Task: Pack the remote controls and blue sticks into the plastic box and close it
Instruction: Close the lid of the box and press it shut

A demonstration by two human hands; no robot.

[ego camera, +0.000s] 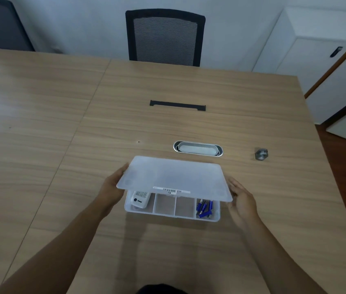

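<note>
A clear plastic box (171,215) with several compartments sits on the wooden table in front of me. A white remote control (140,200) lies in its left compartment and several blue sticks (205,207) lie in the right one; the two middle compartments hold nothing. The frosted lid (174,177) hovers tilted over the box, hiding its far part. My left hand (112,187) grips the lid's left edge. My right hand (241,198) is at the lid's right edge, fingers spread against it.
An oval metal cable port (198,148) lies just behind the box, a black slot cover (177,105) farther back, and a small grey metal piece (261,154) to the right. A black mesh chair (164,37) stands at the far edge; white cabinets (324,60) are on the right.
</note>
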